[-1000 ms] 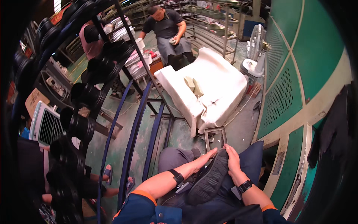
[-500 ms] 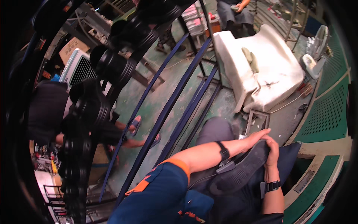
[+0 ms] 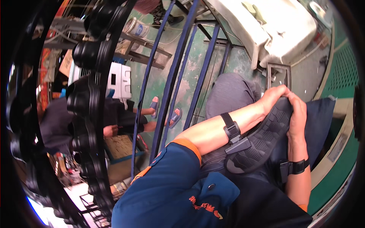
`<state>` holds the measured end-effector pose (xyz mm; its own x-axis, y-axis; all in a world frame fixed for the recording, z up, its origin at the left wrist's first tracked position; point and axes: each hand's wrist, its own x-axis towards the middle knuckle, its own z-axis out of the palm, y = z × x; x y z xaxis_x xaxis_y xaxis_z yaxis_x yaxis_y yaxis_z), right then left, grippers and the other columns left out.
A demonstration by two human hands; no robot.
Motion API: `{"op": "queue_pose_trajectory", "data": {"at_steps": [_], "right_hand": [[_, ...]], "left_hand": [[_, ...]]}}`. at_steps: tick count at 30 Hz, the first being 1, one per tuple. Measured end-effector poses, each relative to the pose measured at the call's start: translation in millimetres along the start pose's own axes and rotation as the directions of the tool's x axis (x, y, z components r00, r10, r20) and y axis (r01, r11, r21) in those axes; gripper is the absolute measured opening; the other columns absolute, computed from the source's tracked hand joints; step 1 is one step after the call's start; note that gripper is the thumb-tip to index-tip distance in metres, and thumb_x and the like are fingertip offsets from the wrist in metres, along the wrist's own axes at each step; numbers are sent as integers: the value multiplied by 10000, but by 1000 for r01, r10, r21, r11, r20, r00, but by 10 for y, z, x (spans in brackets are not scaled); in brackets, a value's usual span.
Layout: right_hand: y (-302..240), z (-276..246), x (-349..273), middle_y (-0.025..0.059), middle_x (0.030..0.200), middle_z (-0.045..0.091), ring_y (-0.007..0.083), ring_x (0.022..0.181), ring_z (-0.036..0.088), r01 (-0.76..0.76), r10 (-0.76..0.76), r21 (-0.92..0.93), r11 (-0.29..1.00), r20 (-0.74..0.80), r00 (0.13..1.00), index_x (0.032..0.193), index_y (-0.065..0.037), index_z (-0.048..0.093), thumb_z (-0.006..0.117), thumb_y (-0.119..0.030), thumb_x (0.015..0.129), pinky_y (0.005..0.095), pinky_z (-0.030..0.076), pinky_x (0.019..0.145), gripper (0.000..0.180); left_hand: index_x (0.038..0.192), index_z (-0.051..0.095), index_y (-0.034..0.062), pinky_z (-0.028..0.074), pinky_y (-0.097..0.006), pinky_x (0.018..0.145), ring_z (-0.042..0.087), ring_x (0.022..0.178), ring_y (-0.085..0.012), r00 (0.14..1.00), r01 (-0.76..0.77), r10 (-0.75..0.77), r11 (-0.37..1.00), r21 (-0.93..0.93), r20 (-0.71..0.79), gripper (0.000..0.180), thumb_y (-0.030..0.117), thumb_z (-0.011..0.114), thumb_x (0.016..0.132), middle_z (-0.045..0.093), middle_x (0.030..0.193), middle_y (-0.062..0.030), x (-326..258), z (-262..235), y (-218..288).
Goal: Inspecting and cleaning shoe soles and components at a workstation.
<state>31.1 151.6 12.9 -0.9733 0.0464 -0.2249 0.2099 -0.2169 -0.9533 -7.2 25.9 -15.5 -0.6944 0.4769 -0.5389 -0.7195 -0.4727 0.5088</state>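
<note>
A black shoe point(image 3: 262, 136) lies across my lap with its ridged sole facing up; its upper is mostly hidden beneath. My left hand point(image 3: 274, 95) is bent over the far end of the shoe, fingers curled against it. Along the right edge and round the same end, my right hand point(image 3: 298, 114) is wrapped, and the fingertips of both hands meet there. A black strap with a small box point(image 3: 232, 132) sits on my left forearm, partly over the shoe's left edge. Another strap point(image 3: 298, 166) circles my right wrist.
Blue metal rack bars point(image 3: 176, 72) stand to the left, beside a rack of black rounded forms point(image 3: 89, 97). Beyond them sits a person in dark clothes and sandals point(image 3: 154, 107). A white-covered seat point(image 3: 283, 32) is ahead; a green machine panel point(image 3: 344, 76) is at right.
The whole view has shifted, so my hands and the shoe appear higher and farther right. Both hands keep their grip at the shoe's far end.
</note>
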Motion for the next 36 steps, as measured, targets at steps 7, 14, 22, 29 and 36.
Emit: {"op": "queue_pose_trajectory", "data": {"at_steps": [7,14,22,29,36], "right_hand": [[-296,-125,-168,113,1071,703,173,1026,635,112,-114,36,993,78,990,1055,64,695,476,-185,951,283,445,943,347],[241,-743,597,158,973,709,250,839,687,-163,197,567,808,2,980,1077,57,664,454,-436,932,364,570,772,555],[371,-458,543,151,1035,687,258,901,660,-94,228,441,893,-261,938,1153,26,658,392,-613,920,349,523,875,730],[261,-418,511,134,938,685,209,831,650,-30,121,365,930,-228,966,1082,28,647,412,-537,938,296,520,799,629],[76,-175,353,121,904,663,212,810,641,24,95,337,941,-331,939,1042,11,651,449,-517,928,295,517,792,577]], "left_hand": [[829,562,102,521,-353,699,617,754,-166,992,114,-117,991,68,46,319,409,516,905,622,779,-24,-231,346,290],[1523,353,57,128,-365,1219,177,1504,-193,836,-305,229,949,75,499,657,492,208,1052,283,1604,-105,-575,-88,308],[1065,656,-65,310,-456,1141,508,1253,-350,625,-720,609,692,59,488,774,515,144,1038,652,1136,-215,-502,-172,9],[906,665,-54,321,-468,1115,624,1048,-341,543,-836,707,509,208,453,637,403,237,1028,680,993,-210,-812,71,84],[897,664,-46,303,-468,1124,627,1040,-340,559,-823,699,534,195,447,610,405,270,1009,680,983,-212,-922,3,19]]}}
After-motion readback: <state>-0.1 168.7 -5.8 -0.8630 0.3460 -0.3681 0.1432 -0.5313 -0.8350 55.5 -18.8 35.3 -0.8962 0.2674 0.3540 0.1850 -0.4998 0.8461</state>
